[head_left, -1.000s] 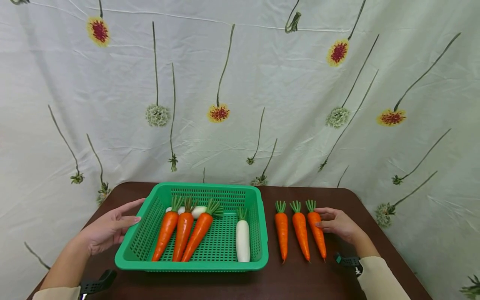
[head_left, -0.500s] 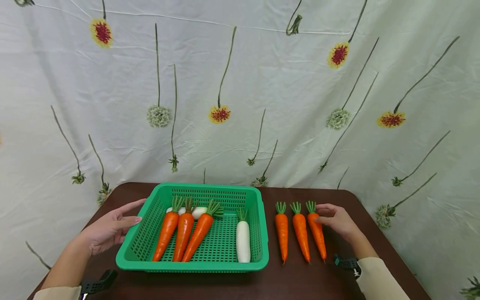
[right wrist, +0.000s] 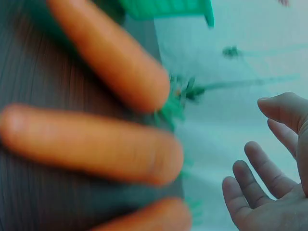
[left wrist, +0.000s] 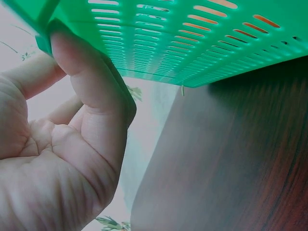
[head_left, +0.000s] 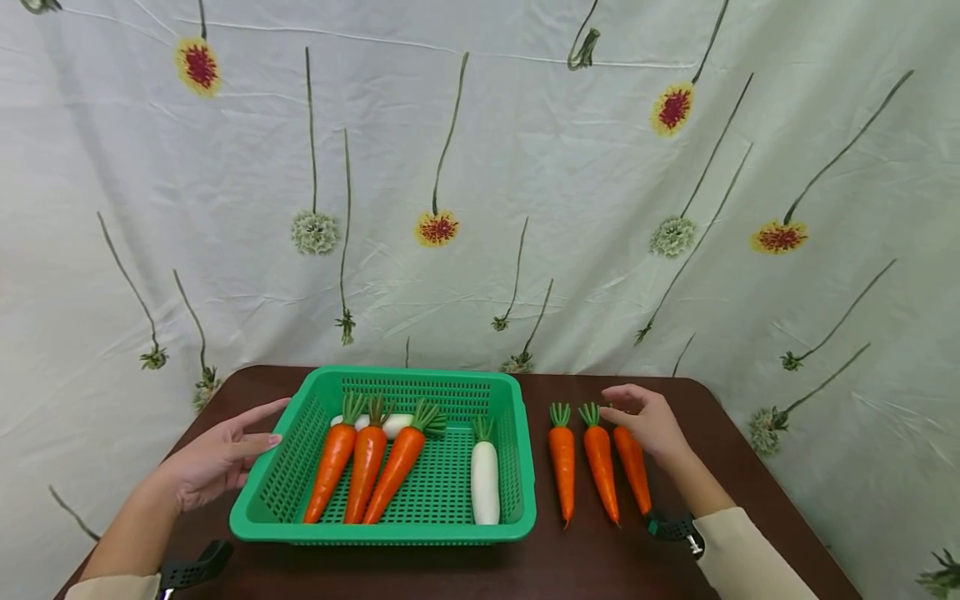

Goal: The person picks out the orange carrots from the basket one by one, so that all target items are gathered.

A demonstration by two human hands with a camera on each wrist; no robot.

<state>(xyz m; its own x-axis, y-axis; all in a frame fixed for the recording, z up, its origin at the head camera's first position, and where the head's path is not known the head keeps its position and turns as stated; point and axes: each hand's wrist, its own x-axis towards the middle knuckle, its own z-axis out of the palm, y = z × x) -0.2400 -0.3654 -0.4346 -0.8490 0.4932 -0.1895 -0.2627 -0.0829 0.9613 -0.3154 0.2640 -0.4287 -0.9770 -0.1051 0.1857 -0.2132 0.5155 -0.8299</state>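
Observation:
The left hand [head_left: 213, 462] touches the left rim of the green basket [head_left: 255, 512] with thumb and index fingertips, its fingers loosely spread; in the left wrist view the hand [left wrist: 91, 125] lies against the slotted wall. Three orange carrots [head_left: 367, 475] slant side by side in the basket, over a white radish [head_left: 397, 424]. Another white radish [head_left: 486, 483] lies at its right. On the table stretch three more carrots [head_left: 600, 467]. The right hand [head_left: 651, 421], empty, hovers over the rightmost one's top, hiding its leaves; its spread fingers show in the right wrist view [right wrist: 276, 214].
The dark brown table [head_left: 592, 567] reaches back to a pale hanging cloth [head_left: 570, 167] printed with flowers. The basket stands left of the loose carrots. Dark bands circle both wrists.
The right hand has let go of the rightmost carrot and moved up and left over its leafy end. The left hand and the basket have stayed put.

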